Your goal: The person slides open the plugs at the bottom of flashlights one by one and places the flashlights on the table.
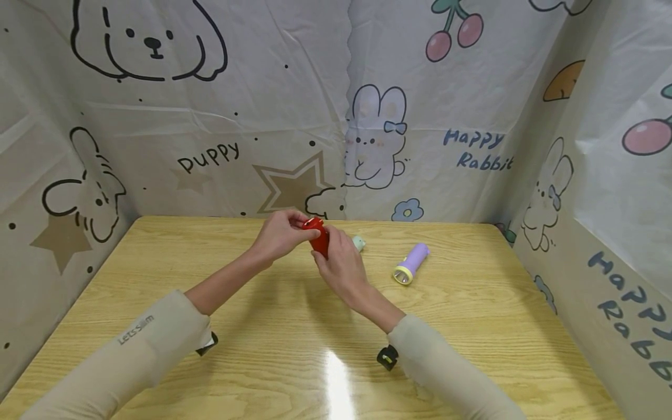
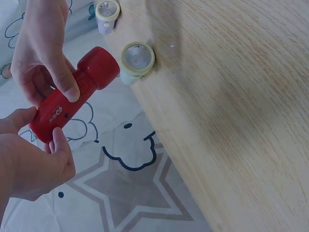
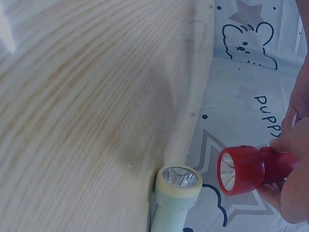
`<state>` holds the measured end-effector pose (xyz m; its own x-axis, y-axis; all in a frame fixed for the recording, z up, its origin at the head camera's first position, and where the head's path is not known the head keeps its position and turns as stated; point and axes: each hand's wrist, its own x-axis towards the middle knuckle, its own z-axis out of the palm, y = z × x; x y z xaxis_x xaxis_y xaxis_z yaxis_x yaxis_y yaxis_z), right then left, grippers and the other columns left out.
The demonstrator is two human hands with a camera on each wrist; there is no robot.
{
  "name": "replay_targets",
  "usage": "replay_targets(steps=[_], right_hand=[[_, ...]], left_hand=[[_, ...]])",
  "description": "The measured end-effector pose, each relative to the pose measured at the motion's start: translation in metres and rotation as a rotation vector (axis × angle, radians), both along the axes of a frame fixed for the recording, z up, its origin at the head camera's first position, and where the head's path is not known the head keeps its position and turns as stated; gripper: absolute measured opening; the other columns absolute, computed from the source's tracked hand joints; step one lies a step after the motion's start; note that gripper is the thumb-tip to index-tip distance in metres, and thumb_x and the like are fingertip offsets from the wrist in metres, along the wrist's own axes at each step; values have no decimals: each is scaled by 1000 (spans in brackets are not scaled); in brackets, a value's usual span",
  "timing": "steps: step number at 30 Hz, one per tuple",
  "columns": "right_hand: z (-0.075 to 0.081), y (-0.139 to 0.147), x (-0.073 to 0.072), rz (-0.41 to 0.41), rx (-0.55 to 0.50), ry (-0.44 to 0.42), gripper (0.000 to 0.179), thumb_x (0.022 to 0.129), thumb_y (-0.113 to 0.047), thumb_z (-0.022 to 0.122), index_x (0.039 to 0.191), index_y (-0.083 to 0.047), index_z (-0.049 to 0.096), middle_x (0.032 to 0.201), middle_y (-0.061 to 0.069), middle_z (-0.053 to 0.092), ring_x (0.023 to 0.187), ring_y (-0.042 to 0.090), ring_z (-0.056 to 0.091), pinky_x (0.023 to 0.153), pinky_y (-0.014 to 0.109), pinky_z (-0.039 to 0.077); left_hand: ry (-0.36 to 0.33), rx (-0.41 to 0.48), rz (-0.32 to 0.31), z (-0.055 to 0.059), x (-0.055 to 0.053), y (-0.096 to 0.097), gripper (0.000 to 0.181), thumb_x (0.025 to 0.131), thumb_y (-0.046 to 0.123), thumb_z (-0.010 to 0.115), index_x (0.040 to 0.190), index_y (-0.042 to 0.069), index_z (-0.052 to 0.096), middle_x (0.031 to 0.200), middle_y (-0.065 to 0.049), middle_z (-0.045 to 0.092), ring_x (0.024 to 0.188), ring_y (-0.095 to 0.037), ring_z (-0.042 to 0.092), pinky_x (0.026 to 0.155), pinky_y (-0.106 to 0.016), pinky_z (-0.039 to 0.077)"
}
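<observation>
A red flashlight (image 1: 320,242) is held above the far part of the table, between both hands. My left hand (image 1: 280,235) pinches its tail end with thumb and fingers, plainly seen in the left wrist view. Round its body curls my right hand (image 1: 343,265), the thumb lying along the barrel (image 2: 72,99). The lens (image 3: 227,172) of the red flashlight shows in the right wrist view. Behind my right hand is a mint green flashlight (image 3: 174,203) with a pale yellow head, mostly hidden in the head view. Farther right lies a purple flashlight (image 1: 415,261) with a yellow rim.
The wooden table (image 1: 262,361) stretches out below both arms. A printed cloth (image 1: 294,105) with cartoon animals hangs along the back and both sides. Beneath the sleeves, dark wrist devices (image 1: 387,357) stick out.
</observation>
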<state>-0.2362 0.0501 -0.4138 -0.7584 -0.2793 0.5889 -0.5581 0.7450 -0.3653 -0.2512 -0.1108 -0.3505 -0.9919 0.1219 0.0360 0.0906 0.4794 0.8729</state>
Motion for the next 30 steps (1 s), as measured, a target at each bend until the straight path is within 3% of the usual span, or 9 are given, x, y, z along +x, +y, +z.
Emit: replay_targets(steps=[30], right_hand=[[-1,7,0,13,-167,-88,52,89,-11,76,131,4,49,120,19,60,103,29,61,84,39,58]], left_hand=[[14,169,-17,-2,1,8,38,91,17,75,122,-1,64,116,-15,65,106,-29,63,90,-40,55]])
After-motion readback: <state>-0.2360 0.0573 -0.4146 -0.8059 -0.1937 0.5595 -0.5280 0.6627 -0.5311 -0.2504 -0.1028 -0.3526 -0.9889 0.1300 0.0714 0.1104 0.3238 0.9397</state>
